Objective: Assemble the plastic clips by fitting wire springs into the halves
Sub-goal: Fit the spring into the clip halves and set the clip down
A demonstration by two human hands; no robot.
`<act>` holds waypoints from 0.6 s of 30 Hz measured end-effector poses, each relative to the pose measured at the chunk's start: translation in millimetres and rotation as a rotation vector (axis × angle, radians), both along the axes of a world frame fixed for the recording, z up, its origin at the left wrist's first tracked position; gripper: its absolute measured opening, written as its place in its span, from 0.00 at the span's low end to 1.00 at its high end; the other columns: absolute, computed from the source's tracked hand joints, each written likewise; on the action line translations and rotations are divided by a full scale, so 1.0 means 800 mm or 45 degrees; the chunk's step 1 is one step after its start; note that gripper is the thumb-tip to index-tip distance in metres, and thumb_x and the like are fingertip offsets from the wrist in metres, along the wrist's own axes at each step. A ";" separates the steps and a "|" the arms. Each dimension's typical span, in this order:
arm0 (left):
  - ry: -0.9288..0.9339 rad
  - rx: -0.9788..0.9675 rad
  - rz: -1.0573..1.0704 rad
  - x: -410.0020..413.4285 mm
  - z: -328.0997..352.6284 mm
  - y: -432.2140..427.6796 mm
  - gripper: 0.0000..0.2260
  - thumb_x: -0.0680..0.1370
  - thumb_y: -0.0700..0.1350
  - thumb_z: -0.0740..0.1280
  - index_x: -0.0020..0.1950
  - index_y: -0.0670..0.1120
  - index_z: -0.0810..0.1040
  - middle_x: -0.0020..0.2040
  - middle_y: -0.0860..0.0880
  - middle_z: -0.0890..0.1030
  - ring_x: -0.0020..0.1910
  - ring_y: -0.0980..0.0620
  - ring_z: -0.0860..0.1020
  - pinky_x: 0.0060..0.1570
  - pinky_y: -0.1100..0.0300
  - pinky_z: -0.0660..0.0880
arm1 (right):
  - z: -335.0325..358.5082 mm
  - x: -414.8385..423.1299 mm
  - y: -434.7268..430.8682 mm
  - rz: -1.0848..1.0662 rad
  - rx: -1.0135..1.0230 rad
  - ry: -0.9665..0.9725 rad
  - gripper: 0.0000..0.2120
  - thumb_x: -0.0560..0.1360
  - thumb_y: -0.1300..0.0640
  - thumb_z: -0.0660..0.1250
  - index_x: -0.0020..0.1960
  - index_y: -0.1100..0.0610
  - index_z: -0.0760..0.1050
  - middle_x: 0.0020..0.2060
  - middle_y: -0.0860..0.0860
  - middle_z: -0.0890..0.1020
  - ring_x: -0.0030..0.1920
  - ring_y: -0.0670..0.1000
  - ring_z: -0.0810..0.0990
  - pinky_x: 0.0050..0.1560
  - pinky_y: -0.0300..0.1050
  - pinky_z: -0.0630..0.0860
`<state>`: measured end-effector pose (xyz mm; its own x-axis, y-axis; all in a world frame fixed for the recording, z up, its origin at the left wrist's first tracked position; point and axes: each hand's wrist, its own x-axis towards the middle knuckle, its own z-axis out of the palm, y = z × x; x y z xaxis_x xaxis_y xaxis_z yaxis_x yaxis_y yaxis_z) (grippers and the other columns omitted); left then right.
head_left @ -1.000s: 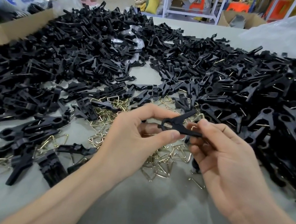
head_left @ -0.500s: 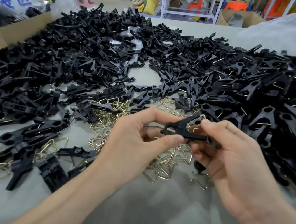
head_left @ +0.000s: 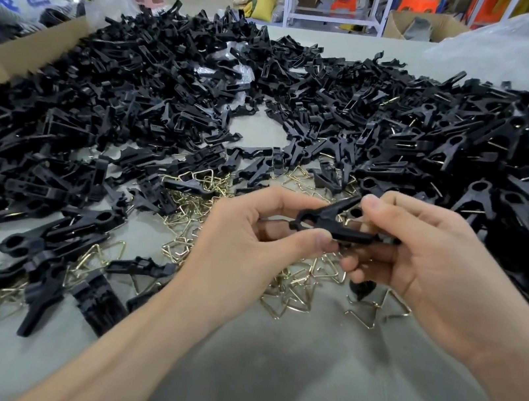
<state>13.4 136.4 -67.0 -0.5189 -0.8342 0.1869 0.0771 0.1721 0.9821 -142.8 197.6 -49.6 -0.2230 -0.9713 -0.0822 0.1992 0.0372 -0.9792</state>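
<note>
Barely shifted, both hands grip one black clip above wire springs on the desk: left hand pinching its nose, right hand its tails. Best keep halves aligned while pressing.

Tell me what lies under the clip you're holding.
Gold wire springs lie heaped on the grey table below the clip. The left hand and right hand cover part of it.

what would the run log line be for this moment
left hand: pinches black clip | right hand: grips its other end | wire springs: loose on table | spring seated: cannot tell
</note>
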 end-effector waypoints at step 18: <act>0.394 0.539 -0.352 0.002 -0.001 -0.006 0.11 0.69 0.34 0.69 0.50 0.41 0.84 0.45 0.44 0.85 0.42 0.50 0.84 0.43 0.65 0.79 | 0.000 0.005 0.004 0.051 -0.192 0.073 0.18 0.70 0.56 0.65 0.24 0.52 0.64 0.20 0.50 0.64 0.21 0.50 0.65 0.23 0.39 0.65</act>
